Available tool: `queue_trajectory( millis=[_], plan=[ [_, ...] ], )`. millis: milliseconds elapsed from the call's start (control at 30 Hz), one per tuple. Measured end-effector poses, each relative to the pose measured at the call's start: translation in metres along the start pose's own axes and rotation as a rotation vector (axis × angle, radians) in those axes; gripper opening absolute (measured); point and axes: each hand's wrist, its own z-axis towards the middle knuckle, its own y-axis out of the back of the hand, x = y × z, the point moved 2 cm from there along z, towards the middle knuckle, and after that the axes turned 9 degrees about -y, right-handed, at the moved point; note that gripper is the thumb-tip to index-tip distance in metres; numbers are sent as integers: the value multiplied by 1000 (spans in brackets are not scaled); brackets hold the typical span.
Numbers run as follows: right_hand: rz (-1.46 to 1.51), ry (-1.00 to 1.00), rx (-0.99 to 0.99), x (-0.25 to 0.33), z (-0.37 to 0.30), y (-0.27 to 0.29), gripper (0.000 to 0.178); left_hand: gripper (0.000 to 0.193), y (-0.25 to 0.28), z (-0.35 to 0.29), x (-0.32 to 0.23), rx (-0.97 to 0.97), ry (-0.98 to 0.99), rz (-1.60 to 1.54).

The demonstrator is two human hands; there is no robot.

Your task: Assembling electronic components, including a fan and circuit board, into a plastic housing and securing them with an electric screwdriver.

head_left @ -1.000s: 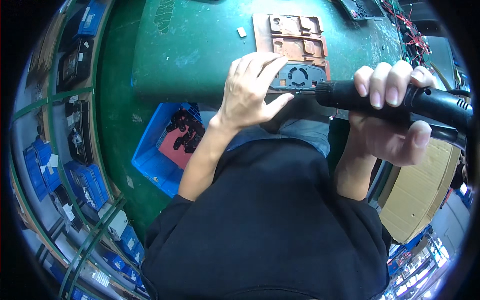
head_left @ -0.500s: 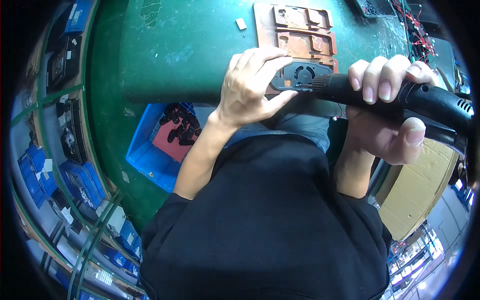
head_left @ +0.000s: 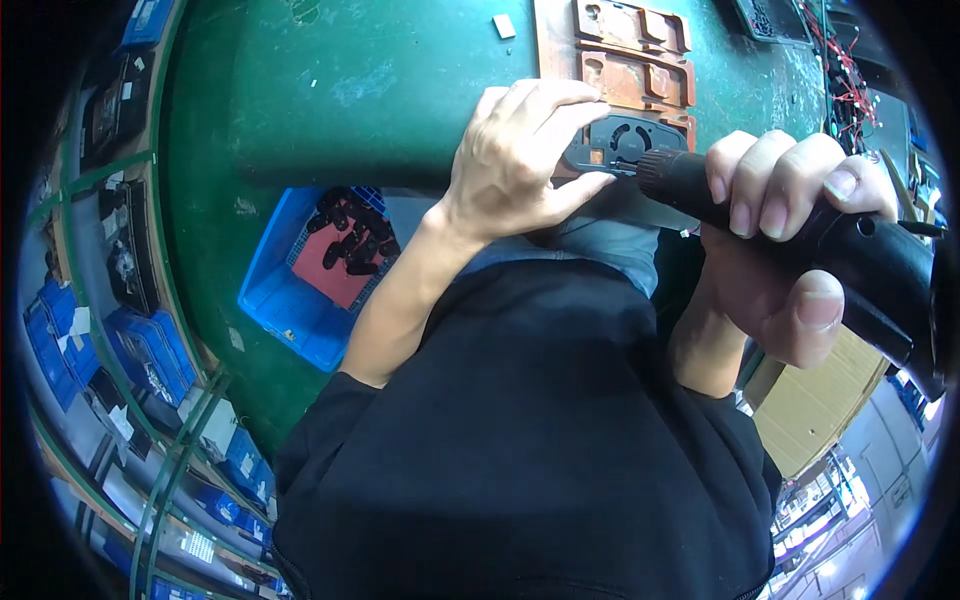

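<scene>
A black electric screwdriver (head_left: 875,260) lies in my right hand (head_left: 770,270), fingers wrapped over its body and thumb below. Its bit points left, at the near edge of a flat black plastic housing (head_left: 655,134) with curved slots. Whether the bit touches a screw is too small to tell. My left hand (head_left: 510,165) grips the left end of this housing, thumb at the near edge and fingers over the far one. The housing sits at the near end of a reddish-brown fixture (head_left: 633,82) with shaped recesses, and partly hides it.
Below the green table (head_left: 350,100), a blue crate (head_left: 262,285) holds several black parts on a red sheet. A dark tray (head_left: 775,22) and red wires (head_left: 850,95) lie at the far right. A cardboard box (head_left: 815,410) stands right; shelves with blue bins (head_left: 150,355) line the left.
The screwdriver has tilted, its rear end swinging down and nearer to me while the bit stays by the housing. My left hand keeps its grip. The whole view has shifted slightly.
</scene>
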Motion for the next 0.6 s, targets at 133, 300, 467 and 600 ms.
queue_trajectory(
  millis=[133, 300, 467, 600],
  plan=[
    [-111, -67, 80, 8, 3, 3, 45, 56, 0, -1, -1, 51, 27, -5],
    [-195, -85, 110, 8, 7, -2, 42, 55, 0, -2, 0, 47, 25, -15],
    [-172, -94, 42, 5, 3, -3, 41, 55, -1, -1, 1, 68, 25, -35],
    [-133, -94, 18, 3, 1, -10, 40, 55, -1, -2, 1, 46, 0, -26]
  ],
)
